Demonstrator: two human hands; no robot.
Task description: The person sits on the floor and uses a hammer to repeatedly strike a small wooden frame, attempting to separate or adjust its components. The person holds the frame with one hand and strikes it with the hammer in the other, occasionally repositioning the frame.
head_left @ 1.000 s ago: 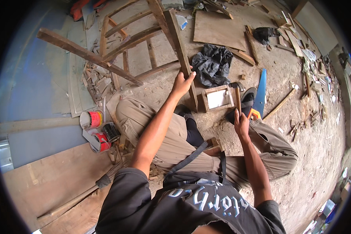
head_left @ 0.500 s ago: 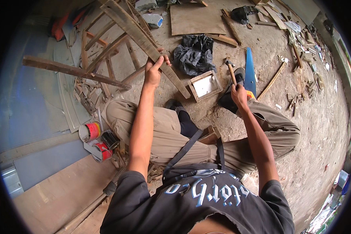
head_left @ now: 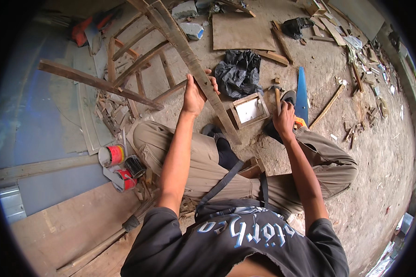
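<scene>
My left hand (head_left: 196, 96) is wrapped round a long wooden plank (head_left: 203, 77), its thumb along the near edge and its fingers showing past the other side. The plank slants from the upper left down toward my feet. In my right hand (head_left: 284, 118) is a hammer (head_left: 278, 99), gripped by its wooden handle with the head pointing away from me. Beside that hand lies a handsaw (head_left: 302, 94) with a blue blade and an orange handle. Between my hands, on the ground, sits a small wooden frame (head_left: 256, 121) with a white panel inside.
A wooden ladder-like frame (head_left: 141, 62) leans at the upper left. Crumpled black plastic (head_left: 238, 74) lies ahead, near a flat board (head_left: 242, 30). Red paint cans (head_left: 112, 155) stand by my left knee. Wood scraps (head_left: 351, 134) litter the ground at right.
The plank's lower end has come nearer to me, and my left thumb has shifted from its face to its edge. The hammer has turned more upright. The whole view has shifted slightly.
</scene>
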